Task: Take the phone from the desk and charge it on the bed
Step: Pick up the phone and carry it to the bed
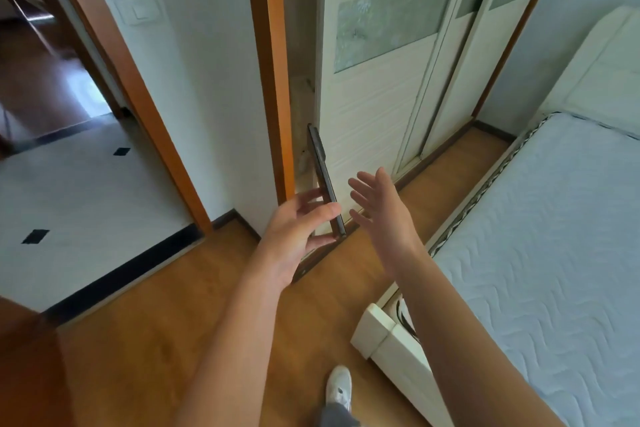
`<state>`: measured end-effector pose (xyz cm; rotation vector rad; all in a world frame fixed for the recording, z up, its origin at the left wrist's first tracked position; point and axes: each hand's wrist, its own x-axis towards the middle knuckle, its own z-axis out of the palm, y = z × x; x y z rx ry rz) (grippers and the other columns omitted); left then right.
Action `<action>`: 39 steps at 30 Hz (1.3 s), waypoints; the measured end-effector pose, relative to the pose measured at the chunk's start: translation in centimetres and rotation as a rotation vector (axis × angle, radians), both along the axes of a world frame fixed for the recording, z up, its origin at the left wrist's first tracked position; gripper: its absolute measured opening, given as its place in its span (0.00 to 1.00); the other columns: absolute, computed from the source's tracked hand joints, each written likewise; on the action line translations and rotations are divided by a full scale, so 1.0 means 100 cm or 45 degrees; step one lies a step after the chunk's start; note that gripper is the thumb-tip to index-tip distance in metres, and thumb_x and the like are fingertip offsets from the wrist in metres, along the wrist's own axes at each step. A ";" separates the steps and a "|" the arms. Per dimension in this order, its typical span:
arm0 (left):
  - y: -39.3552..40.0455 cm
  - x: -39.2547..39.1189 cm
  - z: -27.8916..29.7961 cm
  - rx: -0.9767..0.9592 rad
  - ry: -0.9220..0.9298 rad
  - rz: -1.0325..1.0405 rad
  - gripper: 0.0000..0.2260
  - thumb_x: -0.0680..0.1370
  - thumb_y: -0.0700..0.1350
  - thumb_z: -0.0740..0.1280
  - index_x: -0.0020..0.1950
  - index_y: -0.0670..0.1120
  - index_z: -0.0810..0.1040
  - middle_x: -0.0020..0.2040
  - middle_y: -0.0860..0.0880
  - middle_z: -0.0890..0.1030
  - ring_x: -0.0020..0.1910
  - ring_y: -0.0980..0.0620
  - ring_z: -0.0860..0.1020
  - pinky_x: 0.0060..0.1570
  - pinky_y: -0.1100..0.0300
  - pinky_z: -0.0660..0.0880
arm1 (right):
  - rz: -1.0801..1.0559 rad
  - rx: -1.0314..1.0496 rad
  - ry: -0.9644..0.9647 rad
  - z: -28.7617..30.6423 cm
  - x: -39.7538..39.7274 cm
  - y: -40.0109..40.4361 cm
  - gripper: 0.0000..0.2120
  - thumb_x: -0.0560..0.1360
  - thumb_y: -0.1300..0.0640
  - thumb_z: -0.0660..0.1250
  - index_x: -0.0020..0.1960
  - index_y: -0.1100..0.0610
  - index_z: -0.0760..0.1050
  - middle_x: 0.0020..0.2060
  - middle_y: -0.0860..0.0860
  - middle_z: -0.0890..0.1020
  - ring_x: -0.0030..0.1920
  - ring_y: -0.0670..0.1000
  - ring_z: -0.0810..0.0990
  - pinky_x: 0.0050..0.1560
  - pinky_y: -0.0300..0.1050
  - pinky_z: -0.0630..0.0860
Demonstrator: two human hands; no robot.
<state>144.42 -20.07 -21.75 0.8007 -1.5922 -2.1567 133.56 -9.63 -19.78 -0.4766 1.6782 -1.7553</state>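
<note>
**Q:** Phone [323,180] location, please?

**A:** Off the desk already. It stands on edge in the air, held out at arm's length over the wooden floor [166,315], in front of the wardrobe [374,107]. No desk is in view.

**Q:** Which hand has it?

**A:** Left hand [298,236]. Thumb and fingers pinch the phone's lower end, one on each face, so most of it rises free above the grip. That is probably a carrying hold, with the lower end at the hand, likely where a plug would go.

**Q:** And the other hand?

**A:** Right hand [381,208] is just beside the phone, not touching it. Its fingers are straight and spread apart, holding nothing. It seems ready to help or to reach for a cable.

**Q:** Where is the bed?

**A:** Bed [540,253] lies to the right, near the hands, its near corner by the person's shoe [339,388]. The pale quilted mattress is bare where it shows. I see no charger, though something dark shows at the bed's near corner, too unclear to name.

**Q:** How far along?

**A:** Pickup looks done; carrying to the bed and plugging in remain.
</note>
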 end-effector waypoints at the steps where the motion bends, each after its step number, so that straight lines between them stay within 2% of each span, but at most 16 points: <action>1: -0.008 -0.011 0.000 -0.003 -0.006 -0.015 0.32 0.61 0.58 0.79 0.62 0.49 0.79 0.61 0.47 0.81 0.61 0.48 0.80 0.54 0.46 0.82 | -0.008 -0.002 0.006 -0.002 -0.009 -0.008 0.31 0.77 0.35 0.48 0.73 0.53 0.64 0.69 0.49 0.71 0.68 0.50 0.70 0.70 0.54 0.64; 8: -0.069 -0.092 0.012 0.008 -0.012 -0.092 0.32 0.64 0.54 0.78 0.64 0.45 0.77 0.62 0.42 0.80 0.61 0.45 0.80 0.51 0.48 0.82 | -0.066 -0.023 -0.053 -0.006 -0.093 -0.064 0.30 0.79 0.36 0.47 0.73 0.53 0.62 0.70 0.49 0.70 0.69 0.51 0.68 0.71 0.54 0.63; 11: -0.091 -0.124 0.015 0.157 0.045 -0.149 0.20 0.68 0.49 0.76 0.58 0.45 0.80 0.56 0.41 0.81 0.58 0.45 0.81 0.45 0.52 0.82 | -0.116 -0.039 -0.086 0.000 -0.131 -0.090 0.29 0.80 0.39 0.47 0.73 0.54 0.63 0.70 0.50 0.71 0.69 0.52 0.69 0.70 0.54 0.64; 13: -0.102 -0.143 0.016 0.192 0.071 -0.198 0.17 0.69 0.47 0.76 0.56 0.45 0.80 0.53 0.41 0.81 0.55 0.45 0.82 0.44 0.53 0.82 | -0.159 -0.060 -0.113 0.005 -0.150 -0.102 0.28 0.80 0.40 0.47 0.72 0.55 0.64 0.69 0.51 0.71 0.69 0.52 0.69 0.70 0.54 0.64; 19: -0.128 -0.210 0.018 0.149 0.100 -0.282 0.30 0.65 0.51 0.79 0.63 0.41 0.78 0.54 0.40 0.80 0.54 0.45 0.81 0.47 0.51 0.81 | -0.228 -0.108 -0.113 0.008 -0.208 -0.117 0.27 0.80 0.40 0.49 0.72 0.55 0.65 0.68 0.50 0.73 0.68 0.51 0.70 0.69 0.53 0.66; 26: -0.168 -0.299 0.014 0.134 0.125 -0.446 0.27 0.65 0.49 0.79 0.61 0.41 0.80 0.52 0.41 0.81 0.54 0.44 0.81 0.52 0.43 0.81 | -0.405 -0.107 -0.052 -0.005 -0.277 -0.137 0.34 0.73 0.33 0.51 0.72 0.51 0.65 0.67 0.47 0.74 0.67 0.49 0.71 0.67 0.52 0.67; 31: -0.197 -0.364 0.012 0.143 0.128 -0.611 0.26 0.65 0.49 0.79 0.60 0.42 0.81 0.50 0.43 0.83 0.52 0.47 0.82 0.50 0.45 0.82 | -0.574 -0.088 -0.041 -0.004 -0.326 -0.168 0.39 0.67 0.28 0.53 0.71 0.50 0.66 0.66 0.46 0.75 0.66 0.47 0.71 0.66 0.51 0.67; 35: -0.210 -0.407 0.012 0.166 0.131 -0.725 0.23 0.66 0.51 0.77 0.57 0.43 0.81 0.47 0.46 0.85 0.49 0.50 0.84 0.51 0.46 0.81 | -0.689 -0.054 -0.007 -0.001 -0.360 -0.184 0.33 0.74 0.32 0.49 0.72 0.50 0.64 0.67 0.46 0.73 0.68 0.49 0.69 0.68 0.51 0.64; 39: -0.210 -0.441 0.014 0.218 0.103 -0.749 0.23 0.65 0.53 0.77 0.56 0.43 0.80 0.52 0.41 0.82 0.53 0.45 0.83 0.54 0.44 0.81 | -0.782 -0.047 -0.030 0.002 -0.383 -0.182 0.31 0.78 0.36 0.48 0.73 0.52 0.62 0.70 0.49 0.71 0.69 0.50 0.68 0.70 0.52 0.62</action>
